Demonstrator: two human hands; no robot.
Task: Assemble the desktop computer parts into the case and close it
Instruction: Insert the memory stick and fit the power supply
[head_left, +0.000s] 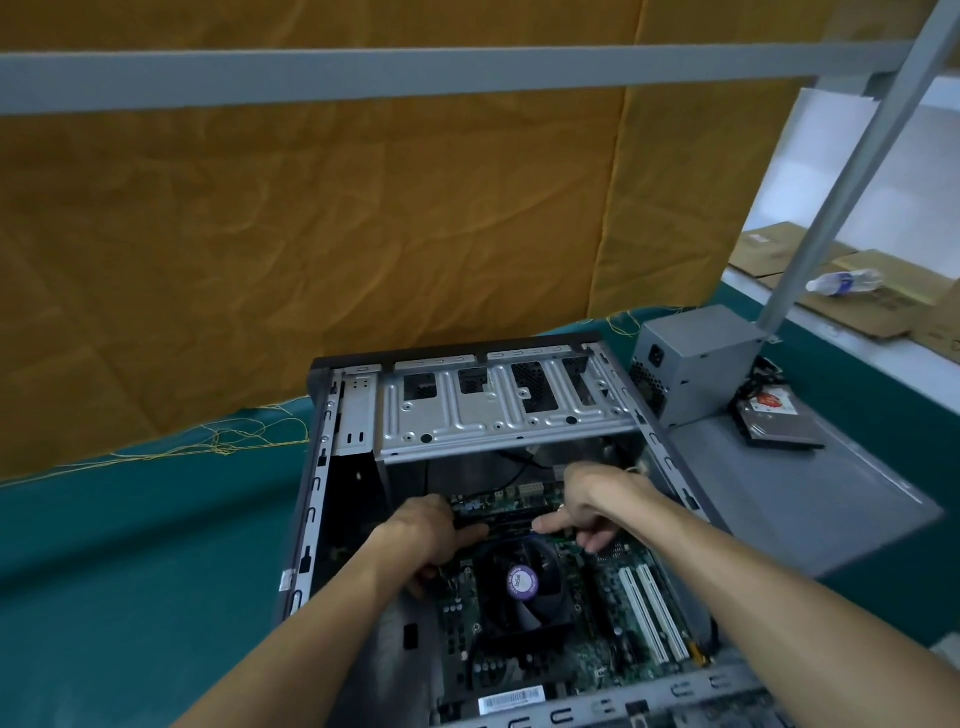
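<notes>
Motherboard (597, 618) and fan (524, 579) sit inside the open case (311, 493). Left hand (423, 535) and right hand (597, 506) pinch the ends of a memory stick (511, 522) — apparently seating it. Power supply (696, 364), drive (776, 423) and side panel (810, 493) wait at the table's right edge — much remains.

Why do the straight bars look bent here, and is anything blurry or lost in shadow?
Head view: the wide-angle lens bows the grey bar along the top; the frame's edges look soft; the case interior is dim, so what the left hand and right hand press on is hard to make out.
</notes>
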